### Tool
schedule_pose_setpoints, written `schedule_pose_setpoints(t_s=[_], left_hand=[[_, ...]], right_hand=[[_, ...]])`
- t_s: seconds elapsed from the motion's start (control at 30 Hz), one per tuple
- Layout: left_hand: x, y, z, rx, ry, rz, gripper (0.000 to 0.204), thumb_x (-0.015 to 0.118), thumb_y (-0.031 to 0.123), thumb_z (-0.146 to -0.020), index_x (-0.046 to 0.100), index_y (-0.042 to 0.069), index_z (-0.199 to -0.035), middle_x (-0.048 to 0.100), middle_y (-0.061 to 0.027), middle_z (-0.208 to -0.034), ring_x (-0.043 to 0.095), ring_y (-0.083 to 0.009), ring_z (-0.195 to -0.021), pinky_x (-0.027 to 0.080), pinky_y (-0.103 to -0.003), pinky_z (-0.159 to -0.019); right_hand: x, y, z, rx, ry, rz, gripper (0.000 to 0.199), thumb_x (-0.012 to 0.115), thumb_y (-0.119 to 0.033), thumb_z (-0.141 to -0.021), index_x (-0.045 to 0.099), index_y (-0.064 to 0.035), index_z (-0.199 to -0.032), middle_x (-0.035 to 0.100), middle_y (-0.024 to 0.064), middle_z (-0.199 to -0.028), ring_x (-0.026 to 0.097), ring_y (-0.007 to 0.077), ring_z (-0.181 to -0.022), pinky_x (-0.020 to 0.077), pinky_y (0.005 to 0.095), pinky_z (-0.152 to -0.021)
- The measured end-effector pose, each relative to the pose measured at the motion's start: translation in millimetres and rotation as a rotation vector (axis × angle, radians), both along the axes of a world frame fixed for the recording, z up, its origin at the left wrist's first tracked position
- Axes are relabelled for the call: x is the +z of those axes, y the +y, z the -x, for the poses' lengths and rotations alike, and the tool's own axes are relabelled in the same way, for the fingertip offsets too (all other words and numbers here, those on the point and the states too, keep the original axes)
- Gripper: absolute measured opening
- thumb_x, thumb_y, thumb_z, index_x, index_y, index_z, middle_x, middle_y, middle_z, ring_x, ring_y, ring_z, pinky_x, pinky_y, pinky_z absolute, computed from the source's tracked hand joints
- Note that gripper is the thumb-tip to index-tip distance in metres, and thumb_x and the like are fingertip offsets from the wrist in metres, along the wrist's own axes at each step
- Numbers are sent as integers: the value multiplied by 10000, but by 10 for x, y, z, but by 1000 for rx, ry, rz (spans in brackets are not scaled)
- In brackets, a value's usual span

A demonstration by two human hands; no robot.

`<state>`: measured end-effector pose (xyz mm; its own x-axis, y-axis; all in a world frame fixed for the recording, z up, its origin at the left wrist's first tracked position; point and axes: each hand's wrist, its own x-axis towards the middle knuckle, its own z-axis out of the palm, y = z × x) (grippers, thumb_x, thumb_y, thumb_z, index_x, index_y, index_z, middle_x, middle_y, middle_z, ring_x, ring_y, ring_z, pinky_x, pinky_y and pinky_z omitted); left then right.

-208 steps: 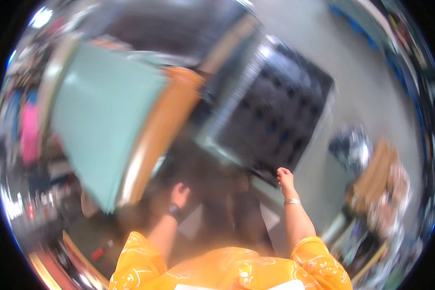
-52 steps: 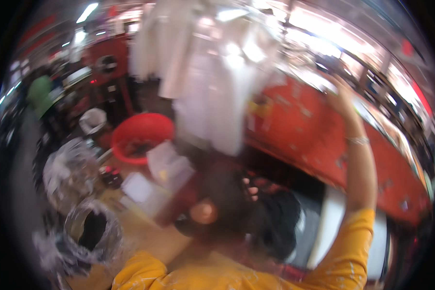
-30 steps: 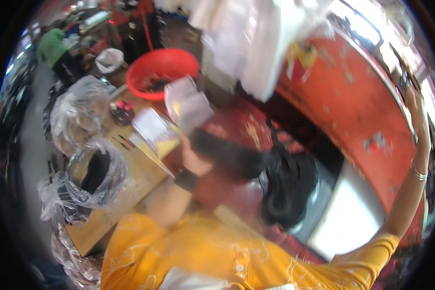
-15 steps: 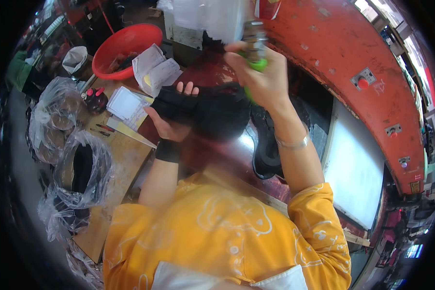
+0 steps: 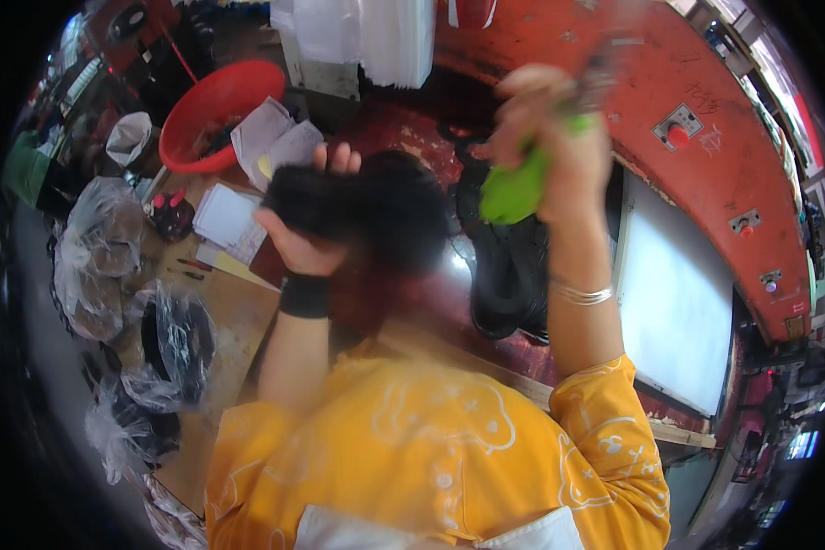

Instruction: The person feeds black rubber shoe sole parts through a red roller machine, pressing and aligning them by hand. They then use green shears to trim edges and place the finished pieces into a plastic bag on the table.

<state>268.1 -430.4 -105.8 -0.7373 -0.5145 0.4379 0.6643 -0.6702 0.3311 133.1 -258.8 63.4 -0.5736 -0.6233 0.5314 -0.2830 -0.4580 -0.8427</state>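
My left hand, with a black wrist band, holds a long black piece. Its fingertips show over the far side and the thumb lies on the near side. Motion blurs the piece, so its kind does not show. My right hand is raised to the right, closed round a tool with a bright green body and a metal end. The tool is too smeared to name. Below it, black sole-shaped pieces lie on the dark red tabletop.
A red basin stands at the back left, beside papers. Clear plastic bags with contents line the left side. White sheets hang at the back. On the right are a red machine frame with buttons and a white panel.
My right hand has swung to the right with the tool, away from the black piece. My left hand has shifted slightly left with that piece. The whole view has turned a little.
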Motion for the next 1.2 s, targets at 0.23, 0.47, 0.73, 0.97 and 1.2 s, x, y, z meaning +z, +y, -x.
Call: schedule_pose_setpoints(t_s=[0.23,0.47,0.73,0.97,1.2], left_hand=[[1033,-172,-92,983,-339,1737,993,560,731,-713,365,52,-1409,295,-164,-1497,262,-323,-1389,174,-471,-1144],[-250,269,-1,913,-456,2207,817,469,718,-774,461,140,-1351,303,-123,-1504,284,-298,-1383,146,-539,-1125],[-514,471,52,1085,-471,2244,740,502,603,-834,410,101,-1371,439,-125,-1398,416,-266,-1291,227,-509,-1099],[-647,467,-21,1040,-428,2174,705,521,586,-840,451,82,-1328,464,-133,-1357,441,-268,-1250,278,-478,-1071],[-445,471,-29,928,-328,2044,672,541,569,-846,491,63,-1286,490,-140,-1316,465,-271,-1210,329,-447,-1043]], right_hand=[[692,611,439,160,48,474,512,430,-369,-952,493,60,-1223,577,112,-973,530,157,-715,414,298,-719],[383,29,-216,177,298,-21,366,525,-269,-936,487,55,-1101,480,26,-632,463,104,-459,377,257,-441],[244,-458,-578,453,13,-116,137,654,-165,-831,623,-34,-856,552,-14,-609,502,52,-494,375,206,-451],[115,-1119,-937,393,298,-160,222,668,-190,-836,596,1,-925,546,25,-672,507,92,-549,395,227,-502],[172,-1036,-801,482,118,-301,135,670,-179,-805,645,-46,-803,599,50,-663,564,146,-588,442,296,-519]])
